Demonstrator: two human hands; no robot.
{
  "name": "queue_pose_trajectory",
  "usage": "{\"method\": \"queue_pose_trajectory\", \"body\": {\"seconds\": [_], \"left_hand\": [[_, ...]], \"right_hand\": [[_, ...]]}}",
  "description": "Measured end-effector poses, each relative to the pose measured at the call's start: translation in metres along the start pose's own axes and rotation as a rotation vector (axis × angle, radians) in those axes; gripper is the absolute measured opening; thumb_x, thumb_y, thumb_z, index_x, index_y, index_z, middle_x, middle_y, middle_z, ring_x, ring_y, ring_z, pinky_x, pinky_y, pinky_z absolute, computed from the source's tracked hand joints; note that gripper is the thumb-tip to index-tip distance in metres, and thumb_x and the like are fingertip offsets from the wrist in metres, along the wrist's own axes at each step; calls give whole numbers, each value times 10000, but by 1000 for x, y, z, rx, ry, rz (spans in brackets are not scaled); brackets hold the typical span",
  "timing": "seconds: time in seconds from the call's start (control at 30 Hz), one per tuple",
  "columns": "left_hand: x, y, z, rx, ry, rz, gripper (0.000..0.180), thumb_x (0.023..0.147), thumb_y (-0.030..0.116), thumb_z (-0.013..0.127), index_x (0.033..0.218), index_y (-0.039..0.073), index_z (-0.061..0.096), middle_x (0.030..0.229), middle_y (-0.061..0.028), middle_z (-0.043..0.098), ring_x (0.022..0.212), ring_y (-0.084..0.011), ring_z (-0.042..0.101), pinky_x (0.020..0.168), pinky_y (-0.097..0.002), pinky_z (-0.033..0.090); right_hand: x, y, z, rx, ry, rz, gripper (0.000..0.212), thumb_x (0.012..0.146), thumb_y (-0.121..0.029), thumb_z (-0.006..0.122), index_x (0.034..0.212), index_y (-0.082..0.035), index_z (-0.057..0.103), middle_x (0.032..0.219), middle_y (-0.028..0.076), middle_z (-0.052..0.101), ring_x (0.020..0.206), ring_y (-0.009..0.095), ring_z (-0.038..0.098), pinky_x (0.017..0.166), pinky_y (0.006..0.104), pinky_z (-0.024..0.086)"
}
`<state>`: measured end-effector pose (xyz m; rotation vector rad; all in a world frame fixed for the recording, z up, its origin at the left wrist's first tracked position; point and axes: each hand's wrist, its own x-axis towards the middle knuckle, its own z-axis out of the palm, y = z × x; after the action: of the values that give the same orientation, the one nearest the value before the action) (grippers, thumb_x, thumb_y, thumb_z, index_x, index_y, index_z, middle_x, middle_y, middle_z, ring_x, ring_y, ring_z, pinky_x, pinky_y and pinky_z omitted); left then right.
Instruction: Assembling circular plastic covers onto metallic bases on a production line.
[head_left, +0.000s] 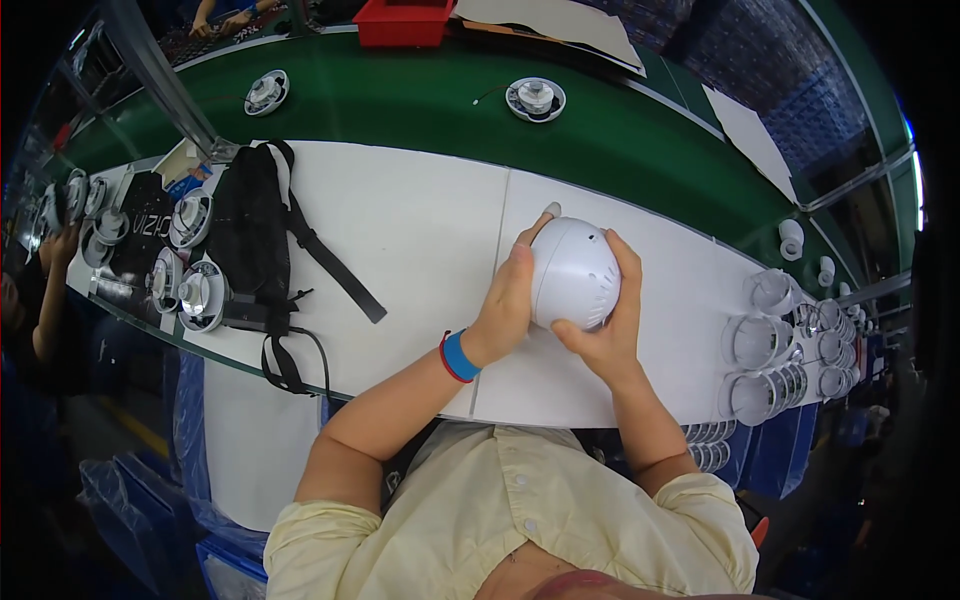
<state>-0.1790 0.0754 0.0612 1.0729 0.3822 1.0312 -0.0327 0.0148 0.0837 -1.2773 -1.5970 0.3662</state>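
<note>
A round white plastic housing [572, 275], with small slots on its right side and a small dark hole near the top, is held up over the white table [400, 220]. My left hand [508, 295] grips it from the left, a pale cover on one fingertip and a blue band round the wrist. From the right, my right hand [615, 320] wraps round it, thumb at the lower edge. What faces the table on the housing is hidden.
White round parts [536, 99] lie on the green conveyor belt [400, 105]. Clear cups [755, 342] stack at the right. A black strapped bag [252, 220] and several round parts [203, 296] lie left. A red bin [403, 22] stands behind; another person's hand [62, 245] shows far left.
</note>
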Motion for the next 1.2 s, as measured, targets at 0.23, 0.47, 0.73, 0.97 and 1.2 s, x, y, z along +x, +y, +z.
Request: {"method": "queue_pose_trajectory", "body": {"seconds": [0.23,0.47,0.73,0.97,1.2], "left_hand": [[0,12,1,-322,79,-108,718,1044,550,240,1525,17,266,1422,-156,440,1289,-225,460,1086,-310,353],[20,17,-20,-674,53,-368,686,1003,566,396,1455,51,372,1383,-113,485,1249,-267,523,1033,-411,459],[23,-16,-23,-221,-80,-472,581,1002,469,505,1387,35,458,1392,-194,461,1163,-264,598,900,-364,556],[16,-59,-15,442,-24,-209,542,1027,282,517,1444,-30,368,1458,-171,390,1103,-260,638,861,-321,557],[30,-61,-34,473,0,-218,397,995,118,545,1338,-61,458,1360,-164,456,942,-238,685,714,-295,592]], "right_hand": [[5,5,31,105,78,-8,905,785,-406,737,1464,-17,283,1375,177,383,1218,308,491,1011,424,443],[54,7,-7,162,-280,320,699,942,-411,576,1484,-65,302,1418,229,389,1319,316,413,1078,406,357],[36,49,-24,551,-197,695,726,895,-337,687,1488,-120,330,1380,197,494,1250,312,509,1062,410,401],[165,224,-136,332,460,667,873,792,-386,788,1453,-40,334,1284,182,545,1110,298,612,871,457,549],[198,298,-202,-111,297,900,943,728,-403,823,1442,-2,355,1370,236,487,1164,358,565,945,492,478]]}}
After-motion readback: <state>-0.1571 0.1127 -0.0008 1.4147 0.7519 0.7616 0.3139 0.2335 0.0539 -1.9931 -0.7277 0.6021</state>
